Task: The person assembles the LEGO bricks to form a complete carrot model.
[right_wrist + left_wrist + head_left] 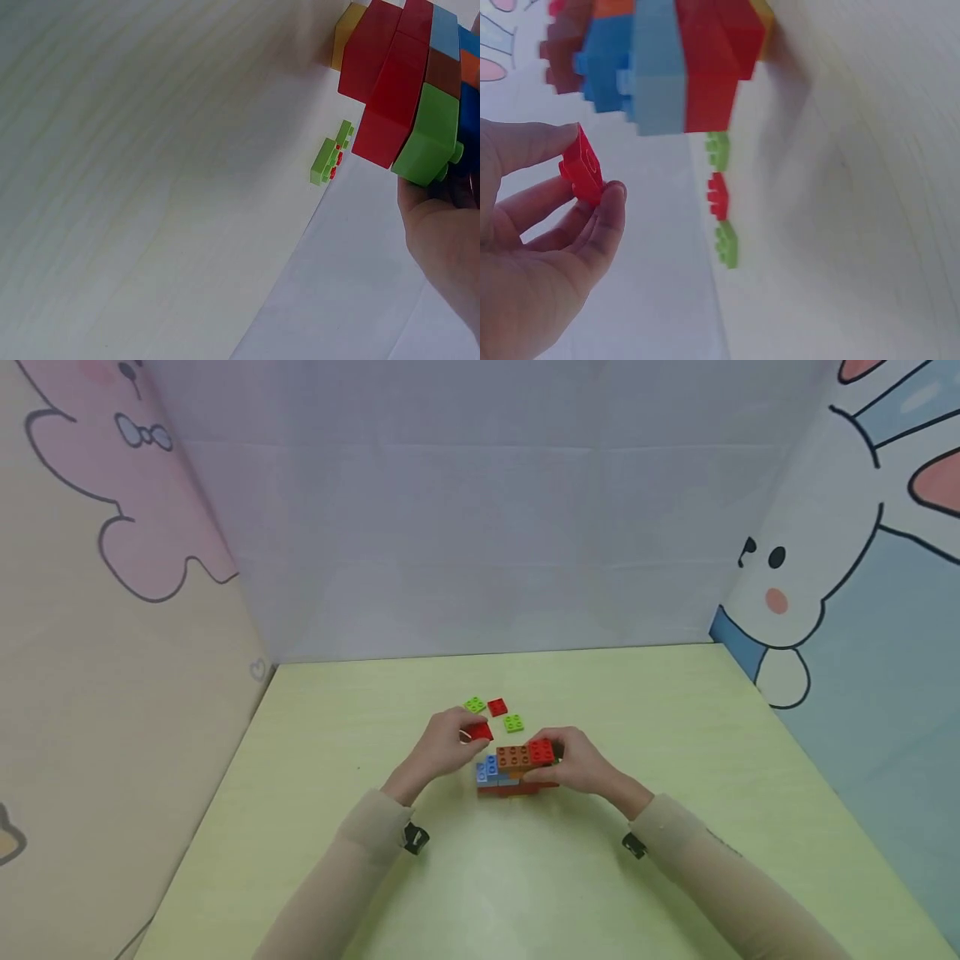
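Note:
My left hand [442, 743] pinches a thin red building brick [583, 166] between thumb and fingertips, held just left of and above a built-up brick stack. That stack [513, 758] has red bricks along the bottom, blue, orange and green ones in the middle, and a brown and a red brick on top. A yellow brick [347, 37] shows beneath its red base in the right wrist view. My right hand [581, 762] grips the stack's right end, thumb on the near side and fingers behind. Part of the stack's right end is hidden by that hand.
Beyond the stack on the pale table [360, 860] lie a flat green brick [475, 703], a flat red brick [497, 707] and another green brick [513, 722]. A white wall panel [487, 543] stands at the table's back edge, with cartoon-printed panels at both sides.

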{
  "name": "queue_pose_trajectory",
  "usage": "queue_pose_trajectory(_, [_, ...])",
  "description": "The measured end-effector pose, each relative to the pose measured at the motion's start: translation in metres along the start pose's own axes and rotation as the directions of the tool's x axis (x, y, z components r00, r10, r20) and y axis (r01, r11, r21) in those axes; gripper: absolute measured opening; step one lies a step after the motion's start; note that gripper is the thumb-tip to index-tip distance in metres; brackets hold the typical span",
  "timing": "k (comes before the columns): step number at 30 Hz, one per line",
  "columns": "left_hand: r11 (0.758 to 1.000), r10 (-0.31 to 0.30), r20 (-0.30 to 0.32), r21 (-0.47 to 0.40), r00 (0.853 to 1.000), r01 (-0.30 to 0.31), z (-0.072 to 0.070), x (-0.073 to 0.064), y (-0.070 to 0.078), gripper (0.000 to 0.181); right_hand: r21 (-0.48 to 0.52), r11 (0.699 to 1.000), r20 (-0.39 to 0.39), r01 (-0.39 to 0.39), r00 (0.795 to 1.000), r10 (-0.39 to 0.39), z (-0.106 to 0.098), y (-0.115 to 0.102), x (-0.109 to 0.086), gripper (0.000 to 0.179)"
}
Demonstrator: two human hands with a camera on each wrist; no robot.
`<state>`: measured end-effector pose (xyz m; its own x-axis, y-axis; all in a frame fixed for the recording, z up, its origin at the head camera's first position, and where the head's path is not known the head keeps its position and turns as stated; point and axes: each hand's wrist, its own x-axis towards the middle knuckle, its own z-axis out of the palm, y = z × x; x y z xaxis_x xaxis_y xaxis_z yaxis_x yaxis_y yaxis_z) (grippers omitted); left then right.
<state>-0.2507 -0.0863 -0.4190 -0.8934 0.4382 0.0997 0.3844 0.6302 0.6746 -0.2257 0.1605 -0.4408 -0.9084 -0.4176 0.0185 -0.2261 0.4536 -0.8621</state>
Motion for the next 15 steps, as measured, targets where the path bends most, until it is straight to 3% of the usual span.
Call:
queue_pose_trajectory(6, [0.992,0.033,0.043,-0.12,0.999,-0.028,-0.008,-0.015,0.015,0.038,-0.01,1.0,-0.005,-0.006,1.0,0.005,0.0,0.0,0.002,0.036])
queue_pose_trajectory(15, [0.986,0.123,0.079,-0.126,0.989,-0.113,-0.006,-0.024,0.021,0.036,0.016,0.999,0.007,0.043,0.999,-0.044,0.001,0.0,0.002,0.034])
